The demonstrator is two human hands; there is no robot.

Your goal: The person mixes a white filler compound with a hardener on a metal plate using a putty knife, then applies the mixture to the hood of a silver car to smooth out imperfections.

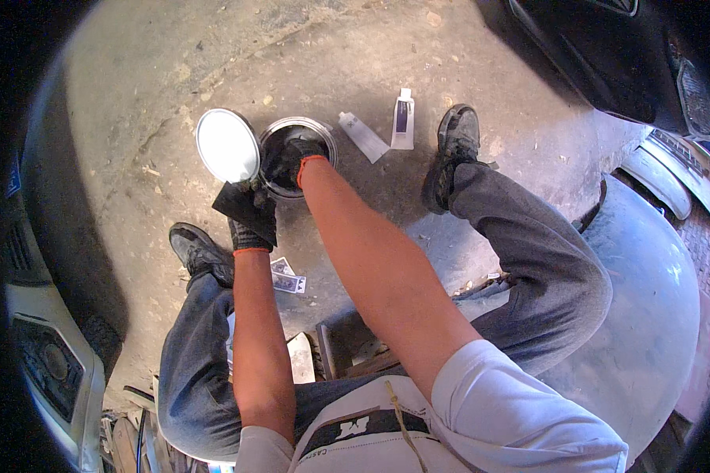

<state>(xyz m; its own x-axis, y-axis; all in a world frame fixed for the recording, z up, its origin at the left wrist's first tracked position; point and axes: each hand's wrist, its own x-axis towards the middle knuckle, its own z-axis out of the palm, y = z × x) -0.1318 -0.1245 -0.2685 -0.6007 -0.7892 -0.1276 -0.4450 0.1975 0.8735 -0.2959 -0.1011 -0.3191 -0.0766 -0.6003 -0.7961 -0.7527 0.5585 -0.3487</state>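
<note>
My left hand (249, 235), in a black glove with an orange cuff, is closed on a black flat square piece (243, 206) beside the can. Dark grey matter seems to sit at the piece's upper edge. My right hand (308, 150), gloved the same way, reaches into an open round metal can (332, 150) with dark insides. Its fingers are hard to make out against the dark contents, so I cannot tell what they hold. A round white lid (229, 146) stands against the can's left side, just above the black piece.
Two white tubes, one slanted (364, 137) and one with a dark label (403, 120), lie right of the can. Small printed cards (289, 281) lie near my left shoe (201, 251). A vehicle part with a lamp (51, 363) is at left; a dark bumper (607, 59) is at upper right.
</note>
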